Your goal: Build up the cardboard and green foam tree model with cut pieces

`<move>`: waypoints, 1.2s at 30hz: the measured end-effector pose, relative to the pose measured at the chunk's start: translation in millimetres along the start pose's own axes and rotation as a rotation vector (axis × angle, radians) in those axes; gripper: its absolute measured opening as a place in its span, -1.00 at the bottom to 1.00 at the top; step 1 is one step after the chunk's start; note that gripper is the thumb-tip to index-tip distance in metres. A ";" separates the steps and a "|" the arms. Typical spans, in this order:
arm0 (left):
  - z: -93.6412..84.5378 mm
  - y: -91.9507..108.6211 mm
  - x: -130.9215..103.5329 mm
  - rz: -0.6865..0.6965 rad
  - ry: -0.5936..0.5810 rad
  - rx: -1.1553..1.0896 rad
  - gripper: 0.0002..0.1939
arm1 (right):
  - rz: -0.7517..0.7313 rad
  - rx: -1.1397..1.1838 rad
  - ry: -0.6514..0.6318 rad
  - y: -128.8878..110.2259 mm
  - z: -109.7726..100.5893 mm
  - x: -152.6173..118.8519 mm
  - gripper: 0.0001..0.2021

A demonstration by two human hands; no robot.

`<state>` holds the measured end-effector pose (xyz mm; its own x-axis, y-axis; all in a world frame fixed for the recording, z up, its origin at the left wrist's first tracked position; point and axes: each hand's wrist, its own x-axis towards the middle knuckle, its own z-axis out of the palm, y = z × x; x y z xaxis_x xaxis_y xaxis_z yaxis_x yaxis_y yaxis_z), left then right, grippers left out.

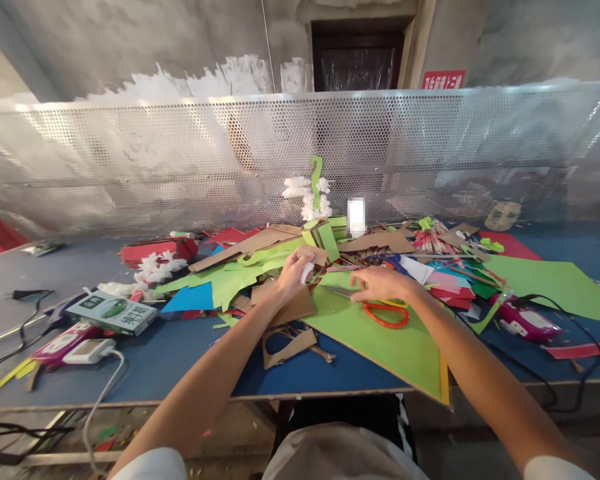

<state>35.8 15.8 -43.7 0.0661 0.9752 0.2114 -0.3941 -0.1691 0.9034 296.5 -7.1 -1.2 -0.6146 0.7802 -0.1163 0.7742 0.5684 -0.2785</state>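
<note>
the left grip [296, 270] is closed on a small white piece [307, 272], which sits between the fingertips, just in front of a brown cardboard piece [316, 255]. the right grip [375, 285] is open, its fingers loosely bent above the scissors [387, 317]; whether they touch is hard to tell. the orange handles lie just below that palm on a green sheet [380, 347], with the blades pointing left toward the other grip. a green box-like shape [323, 239] stands just beyond the left grip, among scraps on the blue counter [290, 383].
</note>
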 end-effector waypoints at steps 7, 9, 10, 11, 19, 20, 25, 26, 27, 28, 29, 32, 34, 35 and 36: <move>-1.4 3.1 3.1 0.025 0.014 -0.093 -0.56 | 0.055 -0.085 -0.087 16.4 -19.2 -33.4 -0.43; -2.3 1.2 4.9 0.035 0.016 -0.100 -0.54 | 0.083 -0.064 -0.201 19.6 -20.4 -35.3 -0.40; -2.5 0.3 5.7 0.041 0.017 -0.099 -0.53 | 0.095 -0.063 -0.246 20.9 -19.7 -35.2 -0.40; -2.4 -0.5 6.3 0.049 0.018 -0.096 -0.52 | 0.102 -0.065 -0.265 22.1 -18.4 -34.4 -0.42; 5.6 5.8 2.6 0.153 0.072 -0.085 -0.46 | -0.012 -0.087 -0.085 20.8 -12.1 -31.5 -0.68; 6.7 7.7 2.2 0.171 0.088 -0.082 -0.45 | -0.017 -0.086 -0.071 18.7 -14.0 -33.1 -0.70; 8.8 13.1 2.3 0.203 0.144 -0.047 -0.45 | -0.025 -0.031 -0.006 8.4 -25.7 -42.7 -0.71; 8.7 13.0 2.6 0.207 0.156 -0.036 -0.45 | -0.030 0.016 0.000 8.1 -27.3 -44.2 -0.70; 8.5 12.8 3.0 0.213 0.167 -0.026 -0.46 | -0.043 0.076 0.002 8.7 -28.4 -45.3 -0.68; 8.2 12.3 3.3 0.220 0.176 -0.019 -0.47 | -0.063 0.154 -0.005 10.2 -28.9 -46.1 -0.66; 7.9 11.8 3.7 0.224 0.182 -0.013 -0.47 | -0.087 0.249 -0.028 12.4 -28.5 -46.4 -0.64; 7.1 10.9 4.4 0.225 0.197 -0.006 -0.47 | -0.166 0.589 -0.155 19.0 -22.2 -43.5 -0.57; 6.8 10.9 4.8 0.230 0.203 -0.007 -0.46 | -0.223 0.803 -0.183 19.5 -14.1 -37.3 -0.48; 6.8 11.0 4.9 0.234 0.204 -0.011 -0.45 | -0.252 0.892 -0.157 17.9 -9.3 -32.9 -0.44; 6.9 11.2 5.1 0.239 0.203 -0.018 -0.45 | -0.277 0.966 -0.105 15.3 -4.3 -27.6 -0.40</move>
<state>38.0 17.9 -29.9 -0.2142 0.9169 0.3368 -0.3925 -0.3966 0.8299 325.9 -18.9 1.8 -0.8006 0.5992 -0.0010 0.1770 0.2349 -0.9558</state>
